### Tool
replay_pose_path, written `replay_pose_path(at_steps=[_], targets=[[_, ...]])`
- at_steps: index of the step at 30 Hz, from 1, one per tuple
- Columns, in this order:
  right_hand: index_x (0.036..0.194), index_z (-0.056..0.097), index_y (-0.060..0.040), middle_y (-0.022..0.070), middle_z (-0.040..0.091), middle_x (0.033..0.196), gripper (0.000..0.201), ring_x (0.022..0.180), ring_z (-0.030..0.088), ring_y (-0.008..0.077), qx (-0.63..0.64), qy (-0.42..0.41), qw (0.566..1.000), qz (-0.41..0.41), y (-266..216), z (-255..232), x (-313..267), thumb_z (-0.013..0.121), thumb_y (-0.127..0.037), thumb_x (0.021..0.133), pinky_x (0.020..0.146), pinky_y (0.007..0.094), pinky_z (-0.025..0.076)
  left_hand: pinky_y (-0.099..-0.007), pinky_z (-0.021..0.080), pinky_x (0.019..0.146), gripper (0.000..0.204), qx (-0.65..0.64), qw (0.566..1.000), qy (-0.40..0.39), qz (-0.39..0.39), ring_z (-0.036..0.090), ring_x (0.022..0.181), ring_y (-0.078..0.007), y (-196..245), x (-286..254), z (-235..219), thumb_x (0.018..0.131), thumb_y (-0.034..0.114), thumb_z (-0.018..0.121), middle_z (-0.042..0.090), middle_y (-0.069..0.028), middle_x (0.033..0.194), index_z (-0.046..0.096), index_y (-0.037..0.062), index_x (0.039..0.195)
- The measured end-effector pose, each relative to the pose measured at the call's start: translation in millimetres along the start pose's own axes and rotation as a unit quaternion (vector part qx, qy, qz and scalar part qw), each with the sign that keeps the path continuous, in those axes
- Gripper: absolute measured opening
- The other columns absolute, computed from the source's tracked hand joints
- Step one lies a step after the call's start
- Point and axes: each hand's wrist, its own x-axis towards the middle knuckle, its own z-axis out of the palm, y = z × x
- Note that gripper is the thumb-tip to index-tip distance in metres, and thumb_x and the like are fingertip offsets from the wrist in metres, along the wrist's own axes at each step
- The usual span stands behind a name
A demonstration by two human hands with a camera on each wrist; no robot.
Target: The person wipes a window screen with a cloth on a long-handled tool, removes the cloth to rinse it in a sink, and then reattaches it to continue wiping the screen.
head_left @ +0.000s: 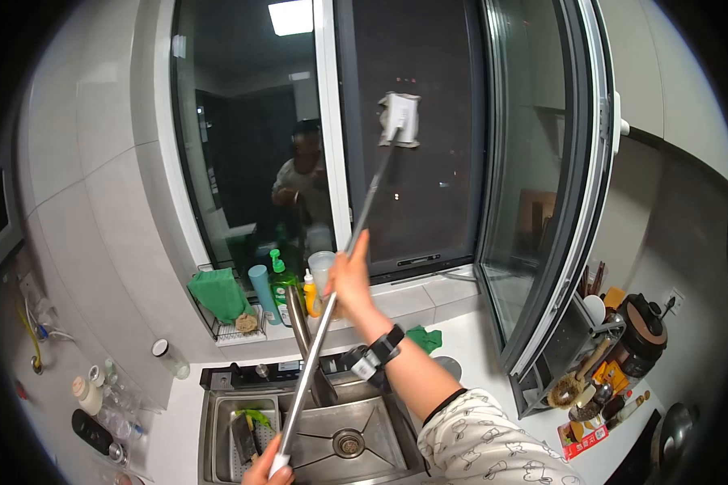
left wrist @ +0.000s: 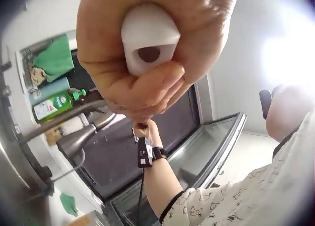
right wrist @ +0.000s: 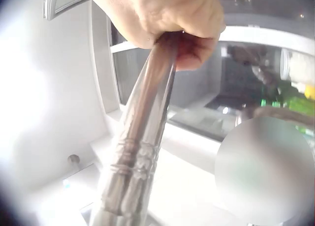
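A long metal mop pole [head_left: 310,368] slants up across the sink towards the window. At its far end a flat mop head [head_left: 401,120], white with a greyish cloth pad, lies against the dark window screen [head_left: 437,194]. My right hand [head_left: 350,279] grips the pole around its middle; the right wrist view shows the fingers curled round the shiny tube. Low in the head view, my left hand [head_left: 268,470] holds the bottom end. In the left wrist view its fingers wrap the white end cap [left wrist: 147,34], which has a hole in it.
An open glass window sash [head_left: 534,170] stands to the right. Bottles, including a green soap bottle [head_left: 282,279], and a green cloth [head_left: 221,296] line the sill. Below are the faucet [head_left: 303,339] and steel sink [head_left: 364,412], holding a knife [head_left: 244,439]. Utensils and a rack [head_left: 562,343] crowd the right counter.
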Motion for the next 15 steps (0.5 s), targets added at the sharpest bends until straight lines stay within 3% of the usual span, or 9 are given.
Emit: replay_pose_path(at_steps=[4,5,7,9,11,15], targets=[[0.139,-0.013,-0.0189,0.0037,0.041,0.063,0.067,0.039,0.042,0.0137,0.046,-0.052,0.997,0.021,0.3,2.5,-21.5,0.034,-0.013,0.091,0.037,0.0279,0.043,-0.0170,0.027,0.037,0.055,0.010,1.000,0.012,-0.007,0.033,0.038,-0.0033,-14.4,-21.0,4.8,0.090,0.016,0.047,0.038,0.0059,0.050,0.023,0.0079,0.139],[0.139,-0.013,-0.0189,0.0037,0.041,0.063,0.067,0.039,0.042,0.0137,0.045,-0.053,0.997,0.022,0.0,-6.4,-19.6,0.034,-0.013,0.091,0.037,0.0279,0.043,-0.0189,0.032,0.039,0.056,0.148,0.982,-0.019,0.116,0.036,0.039,-0.0047,-19.5,-8.3,9.0,0.090,0.014,0.047,0.039,0.0050,0.050,0.021,0.0072,0.140],[0.139,-0.012,-0.0185,0.0036,0.041,0.062,0.067,0.040,0.042,0.0133,-0.004,-0.052,0.998,0.027,6.8,-24.2,-14.2,0.034,-0.013,0.091,0.037,0.0280,0.042,-0.0212,0.035,0.041,0.057,0.024,0.999,-0.034,0.021,0.038,0.040,-0.0062,-26.1,-2.4,25.2,0.089,0.010,0.046,0.039,0.0039,0.051,0.021,0.0087,0.140],[0.140,-0.010,-0.0181,0.0033,0.041,0.062,0.065,0.038,0.040,0.0124,0.009,-0.045,0.999,0.009,10.0,-32.2,-13.8,0.034,-0.014,0.092,0.035,0.0266,0.041,-0.0210,0.034,0.042,0.058,0.024,0.999,-0.041,-0.017,0.036,0.041,-0.0063,-31.3,-0.9,36.7,0.089,0.009,0.046,0.038,0.0034,0.051,0.020,0.0109,0.141],[0.140,-0.008,-0.0178,0.0031,0.040,0.061,0.064,0.036,0.038,0.0121,0.010,-0.041,0.999,0.014,12.0,-34.5,-17.5,0.034,-0.013,0.092,0.033,0.0262,0.040,-0.0203,0.031,0.041,0.058,0.039,0.998,-0.026,-0.032,0.034,0.041,-0.0057,-50.9,2.0,36.6,0.090,0.011,0.047,0.037,0.0040,0.052,0.020,0.0130,0.141],[0.140,-0.006,-0.0187,0.0026,0.039,0.060,0.062,0.035,0.036,0.0119,-0.003,-0.018,1.000,0.015,32.4,-31.9,-18.3,0.033,-0.013,0.092,0.031,0.0265,0.039,-0.0204,0.028,0.039,0.057,0.087,0.996,-0.024,0.019,0.032,0.042,-0.0049,-103.5,25.6,25.8,0.091,0.015,0.048,0.038,0.0051,0.055,0.020,0.0141,0.141]])
